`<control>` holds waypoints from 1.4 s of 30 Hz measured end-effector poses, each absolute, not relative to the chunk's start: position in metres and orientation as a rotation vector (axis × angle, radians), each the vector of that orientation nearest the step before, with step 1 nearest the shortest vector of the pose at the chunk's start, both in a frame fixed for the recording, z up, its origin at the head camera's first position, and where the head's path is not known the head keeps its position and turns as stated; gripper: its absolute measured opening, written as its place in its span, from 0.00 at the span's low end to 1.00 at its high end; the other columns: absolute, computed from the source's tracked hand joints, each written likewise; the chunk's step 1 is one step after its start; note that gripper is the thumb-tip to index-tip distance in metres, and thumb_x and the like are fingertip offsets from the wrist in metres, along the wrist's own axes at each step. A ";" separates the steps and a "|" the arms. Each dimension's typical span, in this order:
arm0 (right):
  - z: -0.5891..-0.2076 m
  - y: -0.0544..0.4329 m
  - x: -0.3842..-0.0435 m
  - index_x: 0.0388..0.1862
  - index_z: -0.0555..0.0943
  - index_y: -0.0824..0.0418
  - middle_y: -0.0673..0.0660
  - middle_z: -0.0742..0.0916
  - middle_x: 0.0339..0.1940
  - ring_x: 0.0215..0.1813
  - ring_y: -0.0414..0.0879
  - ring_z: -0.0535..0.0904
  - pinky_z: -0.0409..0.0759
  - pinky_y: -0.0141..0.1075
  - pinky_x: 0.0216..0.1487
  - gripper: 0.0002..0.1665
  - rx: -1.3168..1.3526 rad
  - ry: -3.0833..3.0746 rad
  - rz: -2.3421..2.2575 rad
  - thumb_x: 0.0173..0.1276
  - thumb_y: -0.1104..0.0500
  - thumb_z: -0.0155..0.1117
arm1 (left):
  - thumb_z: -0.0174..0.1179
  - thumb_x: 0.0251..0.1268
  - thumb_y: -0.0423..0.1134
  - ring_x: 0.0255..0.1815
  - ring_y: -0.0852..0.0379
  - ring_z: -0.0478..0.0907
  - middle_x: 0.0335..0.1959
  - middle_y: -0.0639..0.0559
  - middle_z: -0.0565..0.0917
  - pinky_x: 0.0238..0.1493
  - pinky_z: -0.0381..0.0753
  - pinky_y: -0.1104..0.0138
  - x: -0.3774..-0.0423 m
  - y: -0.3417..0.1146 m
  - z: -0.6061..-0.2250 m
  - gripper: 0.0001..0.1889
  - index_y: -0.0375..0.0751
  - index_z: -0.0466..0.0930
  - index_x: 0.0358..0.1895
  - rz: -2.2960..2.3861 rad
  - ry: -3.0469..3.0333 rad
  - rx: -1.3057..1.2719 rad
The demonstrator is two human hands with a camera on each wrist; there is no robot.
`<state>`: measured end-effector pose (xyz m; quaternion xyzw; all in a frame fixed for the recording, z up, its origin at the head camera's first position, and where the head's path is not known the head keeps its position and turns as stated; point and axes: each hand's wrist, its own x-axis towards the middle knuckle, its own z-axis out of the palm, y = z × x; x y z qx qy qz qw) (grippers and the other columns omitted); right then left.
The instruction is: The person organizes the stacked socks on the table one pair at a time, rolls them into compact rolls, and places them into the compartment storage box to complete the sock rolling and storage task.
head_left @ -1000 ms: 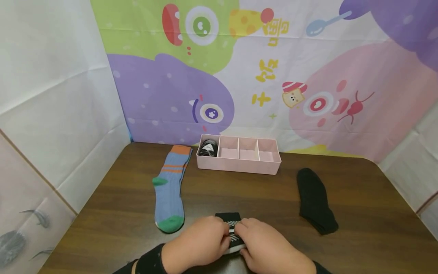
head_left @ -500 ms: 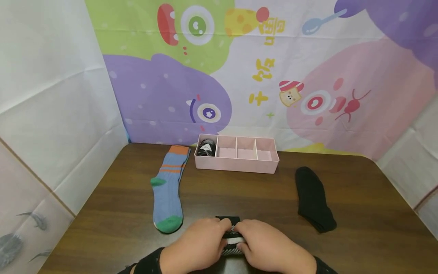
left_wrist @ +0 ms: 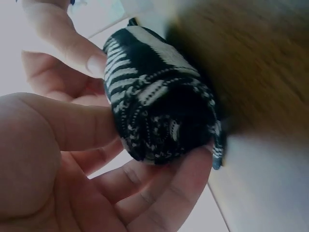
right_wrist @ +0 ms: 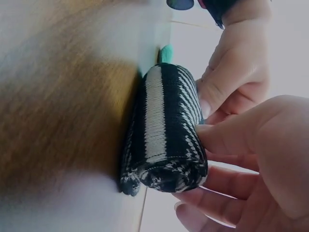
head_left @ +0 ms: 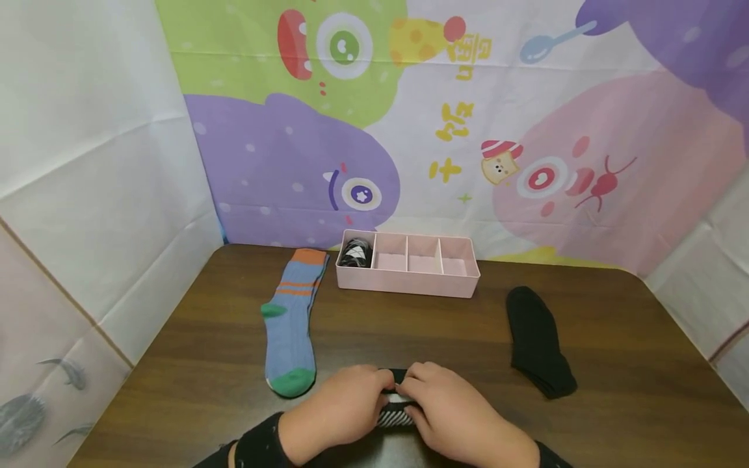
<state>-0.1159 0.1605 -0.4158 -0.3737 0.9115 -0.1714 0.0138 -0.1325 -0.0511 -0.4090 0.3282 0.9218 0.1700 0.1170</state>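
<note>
Near the table's front edge lies a black-and-white patterned sock (head_left: 395, 416), rolled into a thick cylinder with a short flat end beyond the roll. My left hand (head_left: 350, 404) grips the roll's left end, thumb on the near side and fingers over the top. At the other end my right hand (head_left: 447, 409) holds it the same way. The left wrist view shows the spiral end of the rolled sock (left_wrist: 159, 96) between thumb and fingers. In the right wrist view, a white band runs along the rolled sock (right_wrist: 164, 125), which rests against the wooden table.
A blue sock (head_left: 289, 338) with green toe and orange bands lies at left; a black sock (head_left: 538, 341) lies at right. Behind stands a pink four-part box (head_left: 404, 281), a rolled dark sock (head_left: 355, 253) in its leftmost compartment. A printed cloth (head_left: 421, 143) hangs behind the table.
The sock has been rolled further: its flat far part is shorter and the roll thicker, with the white band now on top. Both hands stay on it.
</note>
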 end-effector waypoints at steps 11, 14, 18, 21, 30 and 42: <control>-0.417 0.159 -0.118 0.57 0.85 0.60 0.47 0.82 0.47 0.48 0.41 0.77 0.80 0.40 0.52 0.26 -1.127 2.844 -0.386 0.67 0.45 0.74 | 0.63 0.73 0.40 0.40 0.59 0.81 0.40 0.58 0.83 0.41 0.82 0.64 -0.141 -0.054 -0.414 0.08 0.51 0.88 0.50 0.429 2.798 0.963; -0.420 0.159 -0.118 0.58 0.84 0.59 0.47 0.83 0.48 0.49 0.41 0.77 0.80 0.41 0.52 0.26 -1.115 2.854 -0.419 0.69 0.46 0.72 | 0.63 0.73 0.40 0.37 0.60 0.80 0.36 0.58 0.82 0.38 0.81 0.65 -0.140 -0.052 -0.415 0.07 0.50 0.89 0.48 0.403 2.830 0.964; -0.425 0.159 -0.120 0.60 0.82 0.60 0.48 0.82 0.48 0.47 0.39 0.77 0.81 0.40 0.50 0.23 -1.082 2.844 -0.512 0.73 0.48 0.68 | 0.62 0.74 0.39 0.34 0.60 0.80 0.34 0.58 0.81 0.35 0.79 0.66 -0.141 -0.049 -0.418 0.06 0.49 0.87 0.46 0.372 2.877 0.941; -0.428 0.160 -0.121 0.60 0.81 0.59 0.46 0.81 0.47 0.45 0.37 0.75 0.80 0.39 0.47 0.22 -1.026 2.809 -0.587 0.75 0.49 0.65 | 0.62 0.75 0.40 0.35 0.60 0.81 0.36 0.56 0.83 0.34 0.80 0.65 -0.139 -0.049 -0.418 0.05 0.46 0.84 0.47 0.372 2.890 0.902; -0.435 0.165 -0.129 0.60 0.82 0.56 0.43 0.82 0.47 0.51 0.40 0.76 0.79 0.43 0.51 0.19 -0.893 2.778 -0.703 0.79 0.47 0.59 | 0.68 0.69 0.49 0.43 0.57 0.78 0.44 0.54 0.78 0.43 0.81 0.62 -0.125 -0.050 -0.408 0.19 0.44 0.80 0.56 0.263 2.854 1.033; -0.438 0.163 -0.128 0.68 0.78 0.55 0.49 0.81 0.61 0.62 0.46 0.76 0.78 0.48 0.61 0.25 -0.855 2.747 -0.708 0.80 0.44 0.58 | 0.69 0.65 0.33 0.26 0.61 0.73 0.42 0.49 0.75 0.27 0.77 0.68 -0.124 -0.043 -0.414 0.16 0.41 0.74 0.51 0.311 2.777 0.929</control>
